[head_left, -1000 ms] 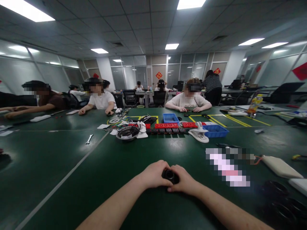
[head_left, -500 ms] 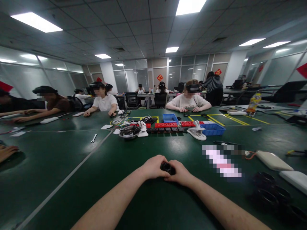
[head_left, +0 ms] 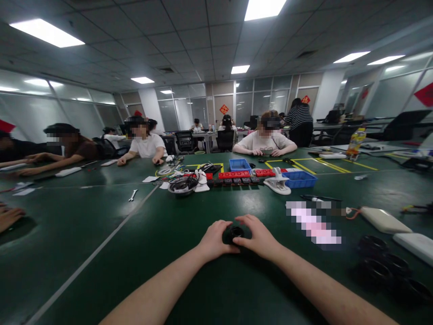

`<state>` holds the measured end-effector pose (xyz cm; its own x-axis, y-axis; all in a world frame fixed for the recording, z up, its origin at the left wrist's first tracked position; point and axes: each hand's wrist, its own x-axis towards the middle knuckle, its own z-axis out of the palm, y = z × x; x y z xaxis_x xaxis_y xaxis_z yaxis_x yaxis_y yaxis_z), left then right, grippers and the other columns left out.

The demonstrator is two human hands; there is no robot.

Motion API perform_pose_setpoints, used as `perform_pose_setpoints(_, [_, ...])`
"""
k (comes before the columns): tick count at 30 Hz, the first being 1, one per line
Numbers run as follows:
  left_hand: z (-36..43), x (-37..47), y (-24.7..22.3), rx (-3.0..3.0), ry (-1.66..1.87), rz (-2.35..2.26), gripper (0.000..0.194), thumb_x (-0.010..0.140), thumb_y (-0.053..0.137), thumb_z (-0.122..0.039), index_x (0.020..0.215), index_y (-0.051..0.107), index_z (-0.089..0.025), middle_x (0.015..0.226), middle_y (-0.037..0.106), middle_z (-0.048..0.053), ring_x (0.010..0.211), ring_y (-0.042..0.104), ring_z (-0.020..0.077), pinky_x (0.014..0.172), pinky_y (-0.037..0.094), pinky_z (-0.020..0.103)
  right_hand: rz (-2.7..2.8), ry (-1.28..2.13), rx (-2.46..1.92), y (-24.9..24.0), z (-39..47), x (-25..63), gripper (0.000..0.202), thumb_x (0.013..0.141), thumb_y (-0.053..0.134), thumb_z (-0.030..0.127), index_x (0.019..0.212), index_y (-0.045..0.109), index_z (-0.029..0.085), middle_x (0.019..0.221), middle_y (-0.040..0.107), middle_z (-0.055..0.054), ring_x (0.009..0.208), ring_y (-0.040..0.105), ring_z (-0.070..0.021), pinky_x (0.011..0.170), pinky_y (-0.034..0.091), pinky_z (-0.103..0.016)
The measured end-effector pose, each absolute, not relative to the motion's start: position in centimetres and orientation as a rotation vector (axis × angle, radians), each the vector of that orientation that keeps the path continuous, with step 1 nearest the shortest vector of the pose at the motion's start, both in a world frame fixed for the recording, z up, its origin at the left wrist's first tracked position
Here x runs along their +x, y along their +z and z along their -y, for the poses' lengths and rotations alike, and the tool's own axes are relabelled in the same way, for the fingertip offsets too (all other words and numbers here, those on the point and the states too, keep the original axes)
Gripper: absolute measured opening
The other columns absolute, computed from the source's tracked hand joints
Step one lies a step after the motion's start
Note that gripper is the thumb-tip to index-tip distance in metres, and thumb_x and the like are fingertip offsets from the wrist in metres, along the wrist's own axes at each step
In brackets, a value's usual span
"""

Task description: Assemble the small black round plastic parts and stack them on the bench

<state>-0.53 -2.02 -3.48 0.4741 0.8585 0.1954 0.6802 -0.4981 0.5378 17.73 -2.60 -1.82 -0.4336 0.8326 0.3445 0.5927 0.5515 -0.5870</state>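
Note:
A small black ring-shaped part point(head_left: 236, 232) with a hole in its top sits on the green table between my hands. My left hand point(head_left: 216, 239) curves around its left side, fingers and thumb spread apart. On the other side my right hand point(head_left: 257, 237) is open, its fingers raised away from the part. The right thumb tip is close to the part's front edge; whether it touches I cannot tell. Several similar black ring parts point(head_left: 375, 269) lie in a blurred group to the right of my right forearm.
Ahead are a metal bowl point(head_left: 181, 186) with cables, a red strip of sockets point(head_left: 236, 174), a white clip-like stand point(head_left: 278, 184) and a blue bin point(head_left: 301, 179). A wrench point(head_left: 133, 195) lies left. Two white power-bank-like blocks point(head_left: 384, 220) lie right. Co-workers sit around the table.
Both hands were closed around the black ring-shaped part; now they have loosened. The right fingers have lifted and spread, and more of the part shows between the hands.

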Motion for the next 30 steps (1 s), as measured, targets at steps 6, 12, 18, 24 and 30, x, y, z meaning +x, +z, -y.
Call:
perform_pose_setpoints(6, [2.0,0.5,-3.9,2.353,0.558,-1.378,0.04,0.06,0.059,-0.051,0.08,0.056,-0.017,0.079,0.055,0.002,0.076,0.051,0.0184,0.065,0.038,0.027,2.092,0.459,-1.219,-1.9,2.4,17.0,0.028,0.063,0.061,0.036,0.084,0.055,0.019,0.08,0.055,-0.002,0.078,0.049,-0.0178,0.07,0.038,-0.03])
perform_pose_setpoints(12, [2.2,0.2,-3.4,2.333,0.58,-1.373,0.048,0.057,0.061,-0.053,0.089,0.054,-0.018,0.086,0.055,0.003,0.08,0.05,0.0196,0.07,0.038,0.029,1.705,0.693,-1.142,-1.4,1.7,18.0,0.037,0.071,0.048,0.034,0.104,0.041,0.019,0.084,0.051,-0.003,0.071,0.049,-0.0152,0.059,0.043,-0.026])
perform_pose_setpoints(18, [2.6,0.1,-3.2,2.303,0.618,-1.373,0.056,0.056,0.061,-0.054,0.098,0.05,-0.019,0.096,0.051,0.004,0.087,0.048,0.0208,0.074,0.038,0.031,1.789,0.627,-1.215,-0.2,2.0,19.3,0.035,0.075,0.044,0.038,0.105,0.048,0.02,0.082,0.052,-0.004,0.069,0.05,-0.0154,0.062,0.043,-0.029])
perform_pose_setpoints(24, [2.6,0.0,-2.9,2.316,0.572,-1.268,0.058,0.058,0.062,-0.05,0.107,0.047,-0.022,0.098,0.052,0.003,0.09,0.047,0.0197,0.079,0.036,0.031,1.779,0.613,-1.258,-0.3,1.0,20.7,0.037,0.063,0.059,0.029,0.096,0.046,0.018,0.085,0.057,-0.004,0.08,0.055,-0.0179,0.072,0.043,-0.031])
perform_pose_setpoints(30, [2.4,0.1,-2.8,2.341,0.549,-1.278,0.044,0.06,0.061,-0.048,0.094,0.054,-0.019,0.093,0.054,0.003,0.088,0.048,0.0194,0.078,0.037,0.031,2.231,0.761,-1.385,-2.3,0.1,21.7,0.049,0.053,0.067,0.025,0.1,0.055,0.023,0.097,0.059,-0.004,0.092,0.053,-0.0235,0.081,0.038,-0.036])
